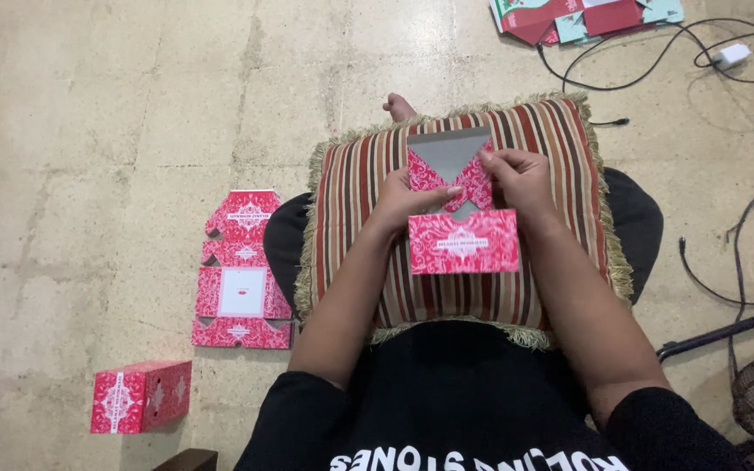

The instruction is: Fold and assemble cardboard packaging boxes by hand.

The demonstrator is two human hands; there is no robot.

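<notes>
- Red patterned carton blank [462, 228], part folded, lies on a striped fringed cushion [560, 262] on the person's lap, with its grey inner face [447, 150] turned up at the far end and a printed red panel at the near end.
- Left hand [405, 199] presses on the blank's left flap, fingers stretched across it toward the middle; its grip is closed on the card.
- Right hand [519, 177] pinches the right flap's upper edge between thumb and fingertips, so its grip is clamped on the card too.
- Both forearms reach forward from black sleeves, wrists bent slightly inward, the hands close together over the blank.
- On the floor to the left lies a flat unfolded carton blank [242, 272], and nearer the person stands a finished red box [140, 397].
- More flat cartons [586, 17] and black cables [656, 61] lie at the far right.
</notes>
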